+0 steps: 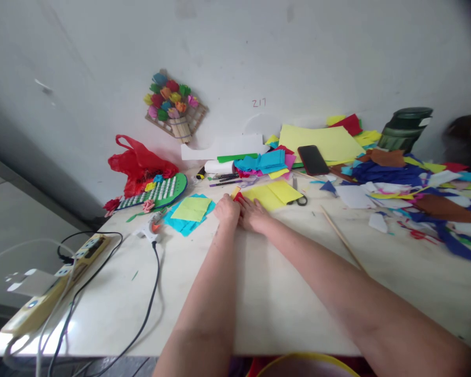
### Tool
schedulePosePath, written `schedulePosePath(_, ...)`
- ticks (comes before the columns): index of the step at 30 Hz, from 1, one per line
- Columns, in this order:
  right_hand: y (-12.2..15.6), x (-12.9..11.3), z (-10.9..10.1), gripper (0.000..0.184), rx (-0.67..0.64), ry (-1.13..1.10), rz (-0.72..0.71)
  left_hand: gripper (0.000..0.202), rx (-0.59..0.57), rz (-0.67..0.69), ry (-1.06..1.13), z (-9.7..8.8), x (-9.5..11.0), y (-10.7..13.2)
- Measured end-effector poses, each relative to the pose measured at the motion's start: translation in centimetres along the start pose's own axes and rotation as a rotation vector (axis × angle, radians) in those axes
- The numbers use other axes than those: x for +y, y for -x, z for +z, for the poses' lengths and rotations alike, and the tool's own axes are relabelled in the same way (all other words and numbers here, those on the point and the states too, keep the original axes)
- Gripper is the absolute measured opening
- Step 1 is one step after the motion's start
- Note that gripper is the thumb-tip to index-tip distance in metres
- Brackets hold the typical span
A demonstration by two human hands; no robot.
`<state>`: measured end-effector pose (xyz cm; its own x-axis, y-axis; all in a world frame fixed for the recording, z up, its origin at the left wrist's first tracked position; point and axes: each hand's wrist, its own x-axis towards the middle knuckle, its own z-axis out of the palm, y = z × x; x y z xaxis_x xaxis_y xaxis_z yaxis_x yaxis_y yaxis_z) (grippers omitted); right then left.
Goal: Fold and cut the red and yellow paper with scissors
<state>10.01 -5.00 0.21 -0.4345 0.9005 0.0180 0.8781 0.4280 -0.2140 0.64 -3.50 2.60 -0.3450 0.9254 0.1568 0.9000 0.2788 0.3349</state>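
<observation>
A small piece of red paper (238, 197) lies between my two hands at the middle of the table. My left hand (226, 210) is closed on its left side, fingers curled. From the right, my right hand (253, 214) presses on the same paper with its fingers held together. Most of the red paper is hidden under the fingers. A short tan strip (235, 192) shows just beyond the left fingertips. Touching or very near my right hand is a folded yellow sheet (275, 193), with scissors (301, 200) partly under it. Left of my hands, a pale yellow square (191, 209) rests on blue sheets (186, 227).
A hot glue gun (151, 229) with a trailing cord and a power strip (63, 277) are at left. A green decorated board (175, 191) stands near a red bag (135, 162). Rightward are a wooden stick (343, 238), a phone (313, 160) and heaped paper scraps (392, 175).
</observation>
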Motion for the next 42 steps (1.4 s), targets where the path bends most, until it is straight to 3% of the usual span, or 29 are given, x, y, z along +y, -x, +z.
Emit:
schedulePosePath(17,0.0,-0.1,-0.3,0.066,-0.026,0.006,0.013,0.03,-0.076,-0.116,0.082,0.3,1.1,0.0)
schedulePosePath(25,0.7,-0.2,-1.0,0.069,-0.033,-0.032,0.0,0.055,-0.094,-0.036,0.04,0.0,0.9,0.0)
schedulePosePath(36,0.8,0.8,-1.0,0.088,-0.04,-0.071,-0.037,0.043,-0.136,-0.035,0.125,-0.2,0.7,-0.4)
schedulePosePath(42,0.5,1.0,-0.4,0.079,0.059,-0.11,-0.049,0.032,-0.116,-0.062,0.152,-0.3,0.6,-0.4)
